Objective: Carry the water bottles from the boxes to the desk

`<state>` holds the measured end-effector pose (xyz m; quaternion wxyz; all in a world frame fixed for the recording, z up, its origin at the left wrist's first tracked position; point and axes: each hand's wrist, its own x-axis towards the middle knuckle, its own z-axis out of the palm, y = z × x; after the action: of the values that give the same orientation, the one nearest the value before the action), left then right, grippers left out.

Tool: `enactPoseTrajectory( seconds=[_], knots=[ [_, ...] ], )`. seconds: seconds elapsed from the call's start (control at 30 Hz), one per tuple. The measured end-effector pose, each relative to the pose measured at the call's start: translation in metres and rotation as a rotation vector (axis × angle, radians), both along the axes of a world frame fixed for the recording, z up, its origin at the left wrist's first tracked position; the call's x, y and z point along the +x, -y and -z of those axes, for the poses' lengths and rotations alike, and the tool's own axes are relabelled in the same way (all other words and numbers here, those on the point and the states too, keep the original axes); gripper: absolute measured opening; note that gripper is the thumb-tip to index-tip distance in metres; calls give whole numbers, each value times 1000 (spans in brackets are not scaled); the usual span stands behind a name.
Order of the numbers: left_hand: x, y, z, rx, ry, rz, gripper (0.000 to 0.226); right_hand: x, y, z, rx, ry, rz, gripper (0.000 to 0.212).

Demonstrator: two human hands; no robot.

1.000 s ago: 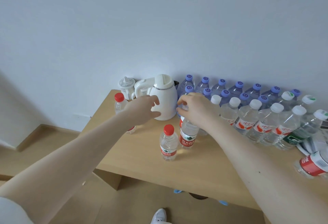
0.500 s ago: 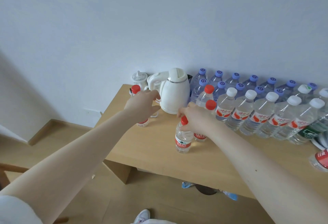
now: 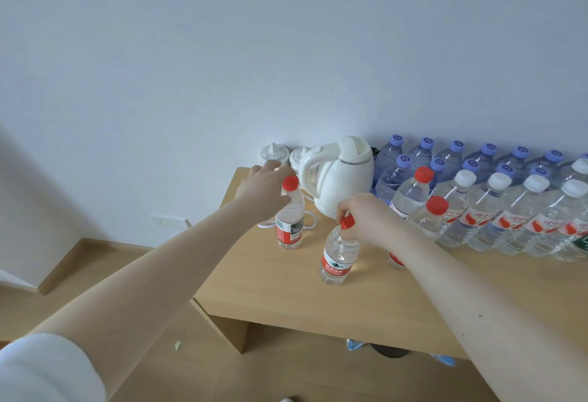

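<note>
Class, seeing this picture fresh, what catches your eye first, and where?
The massed water bottles, rows deep along the wall on the right of the desk, beside a white kettle. In front, the right hand grips a red-capped bottle by its top, and the left hand is at another bottle near the kettle.

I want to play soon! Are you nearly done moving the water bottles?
Lots done: rows of purple-capped bottles and white-capped bottles already stand on the desk. The right hand pinches the cap of the front bottle and the left hand touches another red-capped bottle, both standing on the desk. The boxes aren't in view, so what's left is unclear.
</note>
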<state>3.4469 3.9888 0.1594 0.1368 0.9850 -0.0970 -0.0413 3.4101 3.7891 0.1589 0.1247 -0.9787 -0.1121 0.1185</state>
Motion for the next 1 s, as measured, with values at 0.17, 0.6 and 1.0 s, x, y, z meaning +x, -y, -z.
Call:
enactPoseTrajectory(
  seconds=[0.17,0.6,1.0],
  knots=[
    [18,-4,7,-41,-68,91,48,2,-18,2,-40,7,62,20],
    [39,-11,9,-39,-105,206,24,-7,-35,1,-94,127,151,28],
    [-9,-21,-69,72,1,138,28,-30,-49,-24,-38,270,86,28]
  ],
)
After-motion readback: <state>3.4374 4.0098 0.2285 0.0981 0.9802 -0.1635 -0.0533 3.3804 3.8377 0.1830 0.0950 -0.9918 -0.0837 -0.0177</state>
